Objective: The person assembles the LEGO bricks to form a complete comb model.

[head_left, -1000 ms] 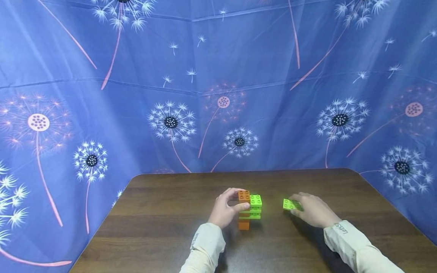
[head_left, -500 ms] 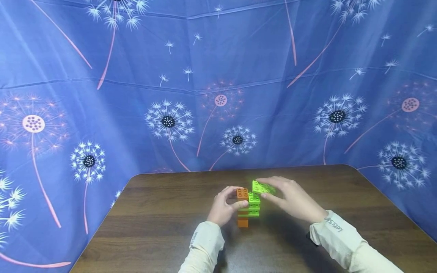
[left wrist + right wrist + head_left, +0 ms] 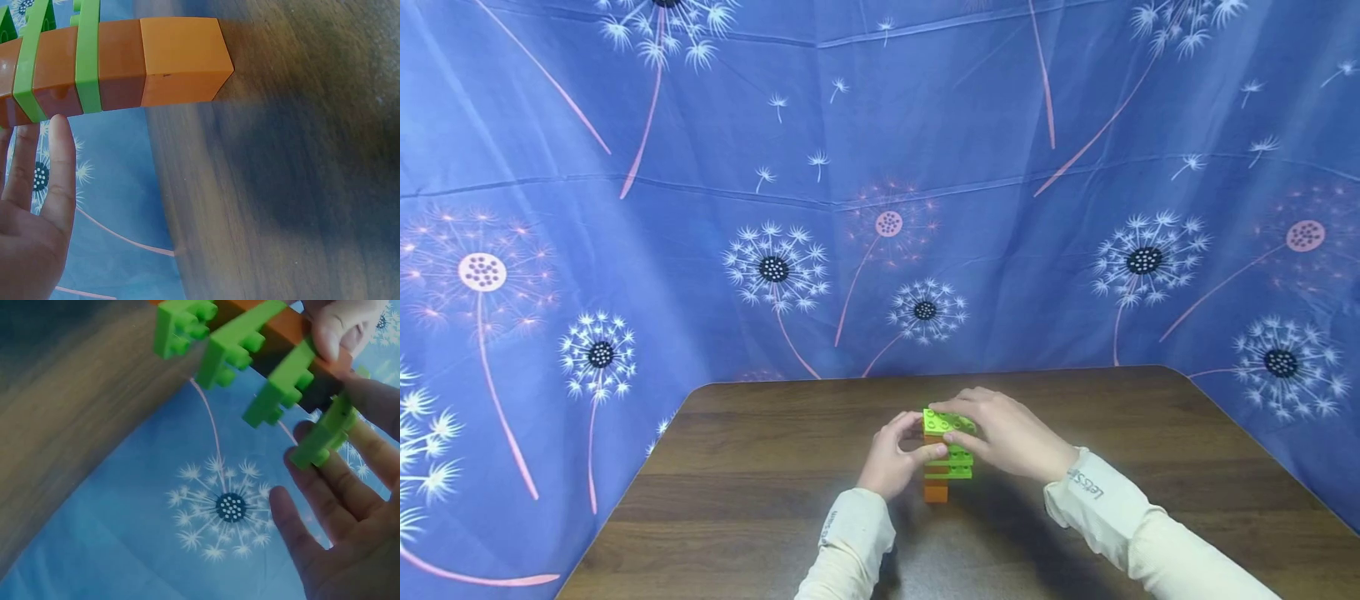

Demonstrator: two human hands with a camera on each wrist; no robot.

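An upright tower of orange toy building bricks [image 3: 936, 493] alternates with thin green plates that jut out to the right. My left hand [image 3: 891, 462] grips the tower near its top, thumb in front and fingers behind. Between the thumb and fingers of my right hand [image 3: 1011, 433] is a green studded plate [image 3: 934, 422], lying over the uppermost orange brick. In the right wrist view this green plate [image 3: 319, 440] sits at the tower's end, past the left thumb. The left wrist view shows the lowest orange brick [image 3: 181, 59] standing on the wood.
A brown wooden table [image 3: 760, 500] carries the tower near its middle. Behind it hangs a blue cloth [image 3: 1000, 208] printed with dandelions, reaching down to the table's far edge. Both forearms wear pale sleeves [image 3: 1108, 500].
My right hand has lifted the green plate from the right, carried it leftward and brought it down onto the tower's top. The left hand keeps its grip on the tower.
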